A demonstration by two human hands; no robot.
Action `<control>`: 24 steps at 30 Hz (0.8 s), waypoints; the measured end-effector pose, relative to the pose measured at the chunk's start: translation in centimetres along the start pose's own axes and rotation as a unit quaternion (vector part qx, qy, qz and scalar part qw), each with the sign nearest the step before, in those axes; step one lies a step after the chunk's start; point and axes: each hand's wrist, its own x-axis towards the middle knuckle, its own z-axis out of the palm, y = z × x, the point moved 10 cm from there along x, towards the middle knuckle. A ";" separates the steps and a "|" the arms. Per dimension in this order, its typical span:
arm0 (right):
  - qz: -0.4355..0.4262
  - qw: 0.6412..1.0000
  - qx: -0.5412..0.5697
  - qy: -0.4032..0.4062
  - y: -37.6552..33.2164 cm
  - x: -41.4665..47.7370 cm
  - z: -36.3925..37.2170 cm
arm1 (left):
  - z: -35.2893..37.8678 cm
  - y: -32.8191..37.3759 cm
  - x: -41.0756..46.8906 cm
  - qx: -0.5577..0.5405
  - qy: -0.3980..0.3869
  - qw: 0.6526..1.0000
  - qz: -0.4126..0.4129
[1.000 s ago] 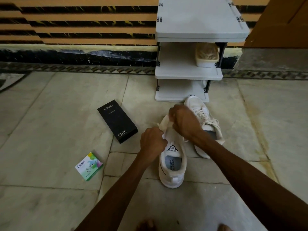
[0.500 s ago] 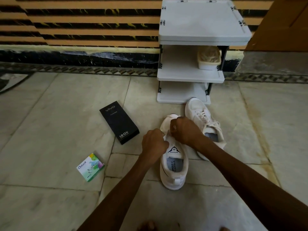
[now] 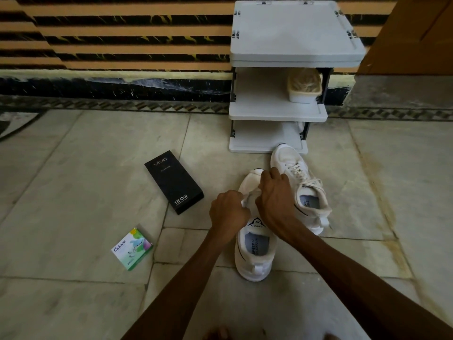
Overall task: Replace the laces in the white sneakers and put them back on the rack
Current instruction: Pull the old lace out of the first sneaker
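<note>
Two white sneakers lie on the marble floor in front of a white shoe rack (image 3: pixel 277 111). The near sneaker (image 3: pixel 253 251) points away from me, its tongue and insole showing. My left hand (image 3: pixel 228 211) is curled at the sneaker's left side by the eyelets, gripping the upper. My right hand (image 3: pixel 275 200) bends over the forefoot, fingers curled down onto the lace area; what the fingers pinch is hidden. The far sneaker (image 3: pixel 301 190) lies to the right, laced, its toe touching the rack's bottom shelf.
A black phone box (image 3: pixel 174 181) lies on the floor to the left of the sneakers. A small green and white packet (image 3: pixel 132 249) lies nearer to me on the left. A beige basket (image 3: pixel 304 87) sits on the rack's middle shelf. A striped wall runs behind.
The near sneaker's toe, lifted a second ago, is back flat on the floor. My right hand has come down and now lies over the forefoot. My left hand stays at the sneaker's left side.
</note>
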 end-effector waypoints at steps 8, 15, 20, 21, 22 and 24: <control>0.012 1.000 0.004 -0.014 0.8 -0.2 0.6 | -1.1 -0.3 -1.2 -0.037 0.073 0.996 -0.027; 0.020 0.998 0.038 0.038 0.7 -1.0 0.3 | -1.3 0.2 -1.9 -0.040 0.106 0.993 -0.016; 0.013 1.000 0.020 0.019 0.5 -0.8 0.4 | -1.4 0.2 -2.4 -0.038 0.120 0.992 -0.009; 0.016 1.000 0.019 0.017 0.5 -0.8 0.5 | -1.4 0.3 -2.4 -0.035 0.118 0.992 -0.010; 0.019 0.999 0.022 0.018 0.5 -0.9 0.4 | -1.4 0.3 -2.4 -0.034 0.114 0.993 -0.011; 0.019 0.999 0.033 0.016 0.5 -0.9 0.3 | -1.4 0.4 -2.3 -0.036 0.101 0.994 -0.016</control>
